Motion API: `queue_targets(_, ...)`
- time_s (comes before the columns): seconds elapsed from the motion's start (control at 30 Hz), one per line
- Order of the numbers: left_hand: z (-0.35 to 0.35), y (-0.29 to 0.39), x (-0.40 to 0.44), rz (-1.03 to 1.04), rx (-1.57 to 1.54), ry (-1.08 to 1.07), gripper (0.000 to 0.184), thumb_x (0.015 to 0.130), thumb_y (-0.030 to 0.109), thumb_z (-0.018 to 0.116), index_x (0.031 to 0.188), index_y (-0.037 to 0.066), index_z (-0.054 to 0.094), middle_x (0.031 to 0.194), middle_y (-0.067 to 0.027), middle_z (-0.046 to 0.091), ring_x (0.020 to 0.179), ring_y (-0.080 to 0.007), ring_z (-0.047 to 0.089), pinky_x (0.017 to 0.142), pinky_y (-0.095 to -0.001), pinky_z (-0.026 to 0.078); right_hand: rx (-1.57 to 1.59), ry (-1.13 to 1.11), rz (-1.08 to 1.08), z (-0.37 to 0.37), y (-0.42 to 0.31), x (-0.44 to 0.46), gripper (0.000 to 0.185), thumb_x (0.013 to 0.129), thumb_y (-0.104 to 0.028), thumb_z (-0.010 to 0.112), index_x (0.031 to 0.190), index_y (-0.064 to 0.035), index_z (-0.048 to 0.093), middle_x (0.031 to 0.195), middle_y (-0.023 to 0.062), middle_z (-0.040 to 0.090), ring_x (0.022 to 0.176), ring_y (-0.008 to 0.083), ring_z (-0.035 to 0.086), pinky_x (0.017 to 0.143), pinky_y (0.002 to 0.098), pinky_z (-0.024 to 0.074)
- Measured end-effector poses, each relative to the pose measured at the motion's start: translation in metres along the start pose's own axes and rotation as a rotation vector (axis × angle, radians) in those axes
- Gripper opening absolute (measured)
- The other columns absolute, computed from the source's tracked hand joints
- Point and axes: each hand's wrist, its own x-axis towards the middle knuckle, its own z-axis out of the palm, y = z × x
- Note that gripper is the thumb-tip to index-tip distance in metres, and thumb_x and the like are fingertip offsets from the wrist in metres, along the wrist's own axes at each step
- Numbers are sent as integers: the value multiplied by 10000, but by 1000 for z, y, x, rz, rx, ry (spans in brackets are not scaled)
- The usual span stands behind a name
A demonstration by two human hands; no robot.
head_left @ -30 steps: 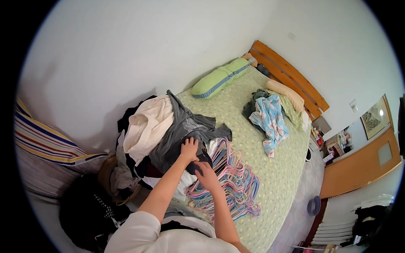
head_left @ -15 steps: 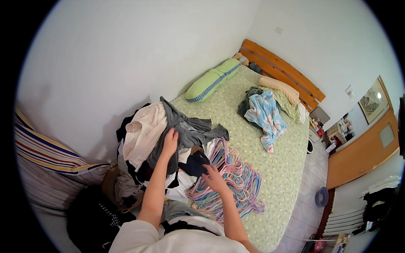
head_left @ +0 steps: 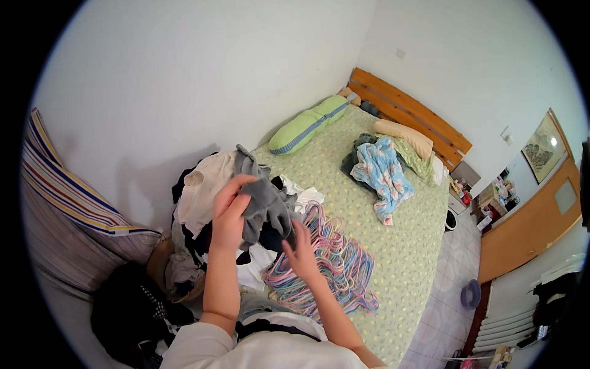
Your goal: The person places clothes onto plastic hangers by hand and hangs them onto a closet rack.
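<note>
A crumpled grey garment [head_left: 264, 206] is lifted above the clothes pile, and its exact kind cannot be made out. My left hand [head_left: 228, 212] is closed on its near left part. At the garment's lower right end, my right hand [head_left: 301, 255] has thumb and fingers around the cloth. Just beneath it lies a large heap of pink, blue and white clothes hangers [head_left: 344, 264] on the bed. A cream garment [head_left: 203, 187] rests on the pile left of my left hand. Dark and white pieces of clothing show partly under the grey cloth.
The bed [head_left: 409, 264] has a patterned green sheet. Farther back are a green bolster [head_left: 307, 126], a blue floral garment [head_left: 387, 175] and a wooden headboard [head_left: 412, 111]. A striped cloth [head_left: 80, 190] and a black bag-like item [head_left: 129, 313] are at left. A purple basin [head_left: 471, 295] stands on the floor.
The grey garment has been gathered up off the pile towards me. My left hand has risen with it, and my right hand has moved up and left from the hangers to its lower end.
</note>
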Motion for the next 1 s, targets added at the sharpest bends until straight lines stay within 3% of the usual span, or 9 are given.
queue_targets(0.17, -1, 33, -61, 215, -229, -128, 151, 840, 136, 552, 860, -14, 555, 754, -58, 532, 625, -139, 467, 608, -309, 388, 167, -91, -33, 1, -25, -36, 149, 878, -61, 549, 991, 32, 524, 914, 159, 536, 900, 356, 522, 762, 378, 432)
queue_targets(0.27, 4, 54, -82, 401, -481, -259, 183, 836, 130, 645, 717, 106, 508, 525, 7, 408, 355, -84, 230, 359, -252, 168, 417, -250, 143, -35, -47, -47, 127, 886, -64, 533, 963, 36, 532, 830, 149, 537, 766, 315, 525, 688, 346, 425)
queue_targets(0.47, 16, 92, -108, 487, -617, -919, 95, 887, 119, 605, 887, 48, 668, 573, -65, 491, 424, -142, 427, 399, -255, 326, 915, -24, 248, -123, -86, -91, 342, 890, -238, 518, 1043, 55, 607, 912, 102, 641, 843, 131, 585, 764, 279, 460)
queue_targets(0.53, 23, 94, -126, 514, -625, -930, 136, 870, 74, 553, 857, 43, 684, 590, -67, 505, 428, -152, 404, 416, -262, 312, 894, -88, -209, -135, -92, -119, 460, 905, -357, 523, 1109, 45, 616, 887, 142, 648, 751, 284, 635, 688, 371, 508)
queue_targets(0.67, 47, 104, -139, 491, -809, -1051, 142, 847, 153, 602, 870, 29, 665, 583, -88, 522, 448, -192, 469, 455, -286, 385, 1527, -609, -757, -180, -151, -101, 562, 966, -378, 409, 514, -113, 207, 485, 46, 249, 373, 239, 286, 390, 376, 231)
queue_targets(0.7, 45, 106, -140, 480, -772, -1084, 154, 853, 146, 595, 877, 9, 660, 609, -116, 541, 478, -213, 501, 483, -305, 424, 1529, -770, -995, -187, -164, -77, 493, 987, -320, 373, 530, -136, 351, 564, 66, 465, 424, 200, 389, 396, 336, 269)
queue_targets(0.8, 42, 101, -127, 384, -724, -1253, 181, 873, 128, 581, 902, -37, 650, 705, -193, 578, 566, -264, 565, 557, -356, 499, 1544, -763, -1024, -205, -173, -83, 496, 995, -288, 414, 535, -105, 390, 561, 65, 470, 443, 176, 414, 400, 304, 292)
queue_targets(0.9, 24, 73, -116, 226, -636, -1406, 228, 927, 118, 482, 998, 0, 664, 804, -126, 587, 592, -248, 561, 545, -319, 476, 1571, -745, -820, -195, -150, -100, 536, 991, -295, 387, 499, -132, 251, 438, 45, 346, 316, 190, 309, 331, 335, 207)
queue_targets(1.0, -14, 19, -91, 144, -433, -1402, 246, 896, 162, 535, 955, -50, 646, 828, -144, 603, 649, -257, 585, 553, -308, 463, 1096, -110, -245, -168, -113, -124, 495, 931, -343, 468, 534, -49, 438, 539, 130, 512, 511, 257, 541, 454, 370, 412)
